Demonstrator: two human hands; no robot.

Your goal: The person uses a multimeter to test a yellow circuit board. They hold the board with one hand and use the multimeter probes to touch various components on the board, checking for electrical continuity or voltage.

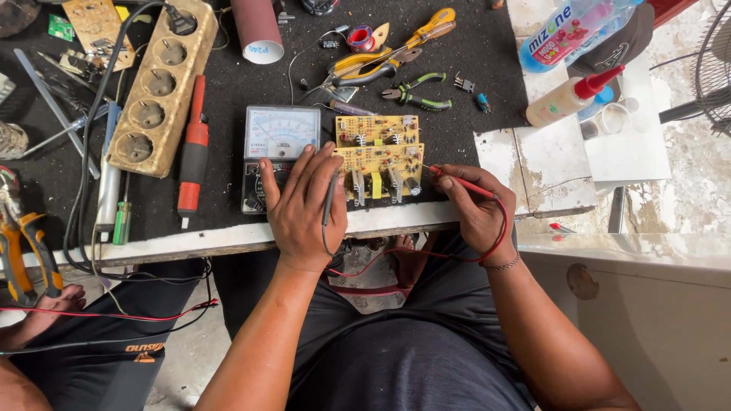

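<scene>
Far left of the frame there's a second person, only a knee, a bare foot (53, 301) and orange-handled pliers (27, 255) showing, so no clue what they're up to. Red and black wires trail across that leg.

On the black mat, upper left, a grubby power strip (160, 87) lies diagonally with a plug in its top socket, cable running down off the worktop (228, 237) edge. Right beside it a red-and-black screwdriver (193, 152) is parked parallel, handy but out of the way.

Centre of the frame: the meter (276, 144) sits face up just left of the board, dial turned toward the person so it reads at a glance. Its lower half is covered by the left hand (304, 209), which lies flat over it with the black probe (330, 202) pinched between the fingers, tip aimed at the board's lower edge. Can't see the selector knob at all.

The boards (378, 156), two yellow circuit boards butted together, sit at the near edge of the mat, right between both hands. Exactly where the black tip lands is hard to make out.

Right hand (476, 209) is closed on the red probe (461, 181), held like a pen, tip touching the board's right edge. Its red lead loops under the wrist and back under the worktop.

Behind that, a heap of pliers and cutters (415, 90), then on the white boards at upper right a glue bottle (571, 95) on its side and a drink bottle (571, 30) cut off by the frame.
</scene>
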